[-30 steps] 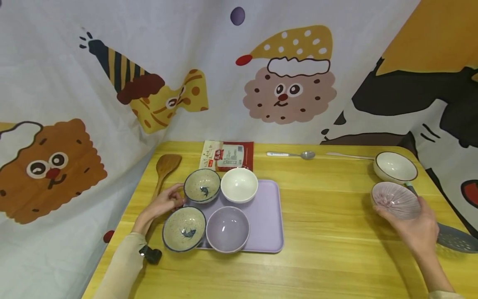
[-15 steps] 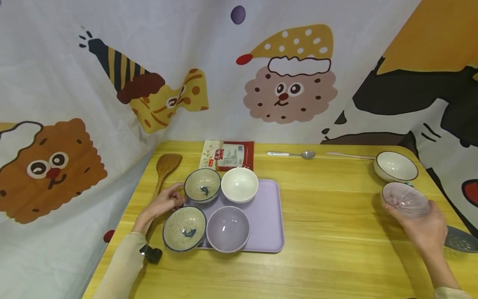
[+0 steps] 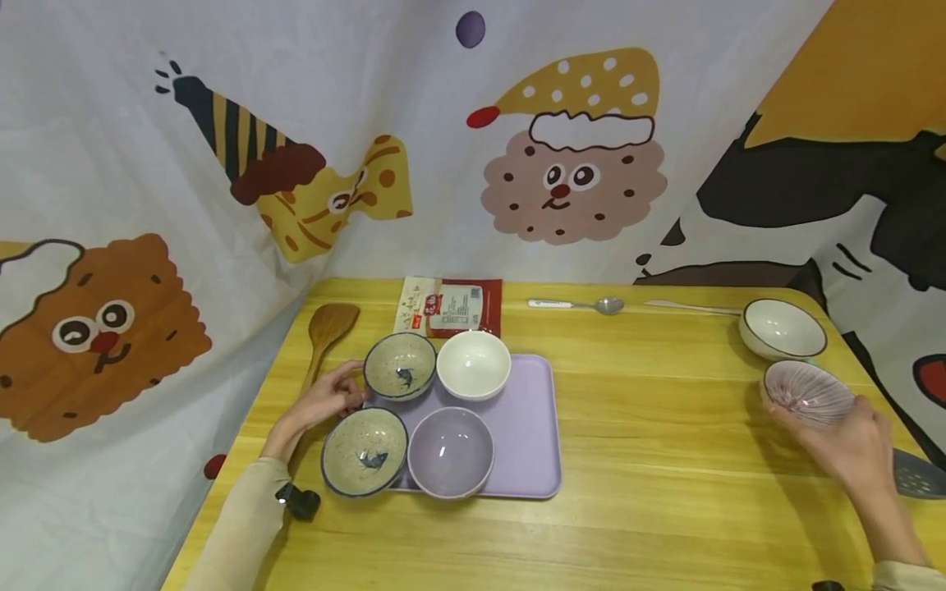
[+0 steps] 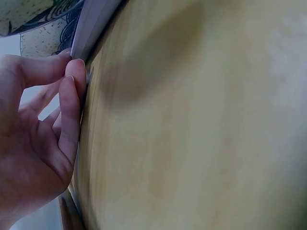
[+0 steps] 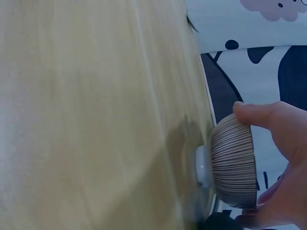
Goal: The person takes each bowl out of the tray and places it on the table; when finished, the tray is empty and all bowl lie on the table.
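Note:
My left hand [image 3: 328, 400] is at the left edge of the lilac tray [image 3: 528, 427]. In the left wrist view its thumb and fingers [image 4: 72, 98] pinch the tray's rim. Two speckled bowls with blue rims, a rear one [image 3: 400, 367] and a front one [image 3: 365, 453], sit beside that hand on the tray's left side. A white bowl [image 3: 473, 366] and a plain purple bowl [image 3: 451, 454] stand to their right. Far right, my right hand [image 3: 850, 443] grips a striped pinkish bowl [image 3: 805, 394] by its sides, tilted. The right wrist view shows its striped outside and white foot [image 5: 202, 166].
Behind the striped bowl stands a brown-rimmed white bowl [image 3: 782, 330]. A grey slotted utensil [image 3: 919, 474] lies partly behind my right hand. Along the back are a spoon [image 3: 576, 305], a thin pale utensil [image 3: 691, 309] and a food packet [image 3: 448, 307]; a wooden spatula [image 3: 330, 328] lies left.
My right hand has moved a little to the right with the striped bowl, close to the brown-rimmed bowl. The left hand and the tray have stayed still.

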### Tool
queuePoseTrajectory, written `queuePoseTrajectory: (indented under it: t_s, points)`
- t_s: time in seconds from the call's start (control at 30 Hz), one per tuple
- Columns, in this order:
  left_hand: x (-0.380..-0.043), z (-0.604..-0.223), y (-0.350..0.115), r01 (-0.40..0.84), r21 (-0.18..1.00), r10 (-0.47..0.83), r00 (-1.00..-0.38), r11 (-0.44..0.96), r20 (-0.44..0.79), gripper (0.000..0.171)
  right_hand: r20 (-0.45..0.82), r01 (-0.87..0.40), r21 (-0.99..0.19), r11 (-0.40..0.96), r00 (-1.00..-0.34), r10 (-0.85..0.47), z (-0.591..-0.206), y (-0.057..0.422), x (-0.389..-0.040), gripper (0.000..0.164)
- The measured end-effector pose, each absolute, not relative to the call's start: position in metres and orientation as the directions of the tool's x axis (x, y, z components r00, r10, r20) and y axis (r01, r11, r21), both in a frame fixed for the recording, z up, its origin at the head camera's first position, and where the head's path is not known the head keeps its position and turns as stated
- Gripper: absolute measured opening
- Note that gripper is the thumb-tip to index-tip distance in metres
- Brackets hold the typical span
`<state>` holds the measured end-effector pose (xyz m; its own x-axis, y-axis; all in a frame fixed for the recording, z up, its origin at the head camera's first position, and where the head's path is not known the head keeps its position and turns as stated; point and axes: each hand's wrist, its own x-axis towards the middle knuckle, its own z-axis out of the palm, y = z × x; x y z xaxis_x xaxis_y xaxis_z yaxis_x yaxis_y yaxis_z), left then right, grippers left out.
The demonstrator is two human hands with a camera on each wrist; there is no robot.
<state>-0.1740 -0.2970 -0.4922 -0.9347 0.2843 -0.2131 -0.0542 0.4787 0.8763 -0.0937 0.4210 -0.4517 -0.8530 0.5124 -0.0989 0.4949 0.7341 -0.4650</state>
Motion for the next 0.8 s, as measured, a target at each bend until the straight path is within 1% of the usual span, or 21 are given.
queuePoseTrajectory:
  t_s: [0.1,0.2,0.3,0.5,0.67,0.8]
  points:
    - [-0.174,-0.493,-0.298,-0.056,0.870,0.281,-0.934,0.490,-0.218,0.063,-0.110,0.490,-0.445,0.750,-0.861,0.497,-0.447,0.420,-0.096,0.127]
    - [-0.174,-0.494,-0.298,-0.052,0.869,0.282,-0.935,0.492,-0.216,0.063,-0.114,0.490,-0.449,0.747,-0.861,0.496,-0.443,0.417,-0.098,0.130]
    - [-0.175,-0.494,-0.299,-0.048,0.872,0.282,-0.936,0.488,-0.209,0.064,-0.064,0.460,-0.479,0.748,-0.868,0.492,-0.438,0.412,-0.098,0.129]
    - [-0.176,-0.494,-0.299,-0.044,0.872,0.279,-0.938,0.487,-0.204,0.064,0.057,0.356,-0.537,0.765,-0.889,0.454,-0.422,0.394,-0.100,0.123]
    - [-0.176,-0.494,-0.299,-0.044,0.873,0.280,-0.938,0.486,-0.204,0.063,0.150,0.224,-0.561,0.797,-0.919,0.364,-0.407,0.375,-0.103,0.116]
    - [-0.177,-0.495,-0.299,-0.046,0.870,0.277,-0.939,0.492,-0.206,0.063,0.186,0.146,-0.555,0.819,-0.938,0.293,-0.395,0.355,-0.108,0.112]
